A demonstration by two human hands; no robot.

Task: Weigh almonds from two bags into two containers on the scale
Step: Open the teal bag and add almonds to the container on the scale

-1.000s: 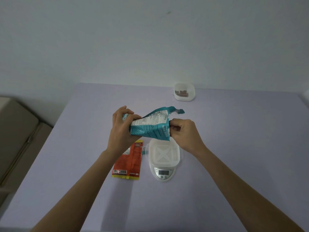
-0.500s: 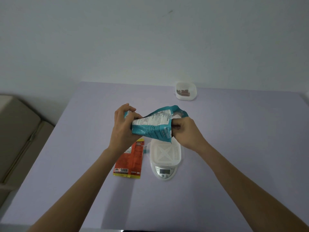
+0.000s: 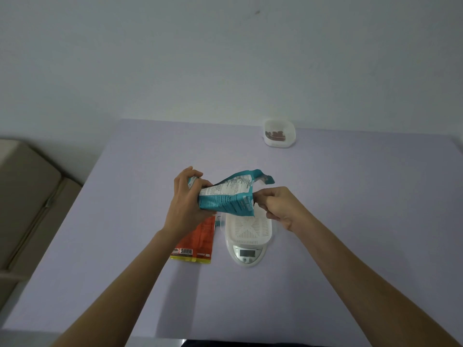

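Observation:
A teal bag (image 3: 226, 196) lies tilted in the air above the white container (image 3: 249, 227) that sits on the white scale (image 3: 246, 255). My left hand (image 3: 186, 204) grips the bag's bottom end. My right hand (image 3: 279, 205) pinches the lower edge of the bag's mouth, fingers curled. The torn top flap points right and away. An orange-red bag (image 3: 198, 242) lies flat on the table left of the scale, partly under my left wrist. A second white container (image 3: 279, 132) with brown almonds in it stands near the table's far edge.
The lilac table (image 3: 350, 221) ends at a pale wall behind. A beige sofa or cushion (image 3: 27, 196) stands off the table's left side. A small blue item (image 3: 220, 221) peeks out between the orange bag and the scale.
My right hand slid back out from the bag's mouth to its lower edge, and the torn flap shows again. The view shifted slightly; the bag stays over the scale.

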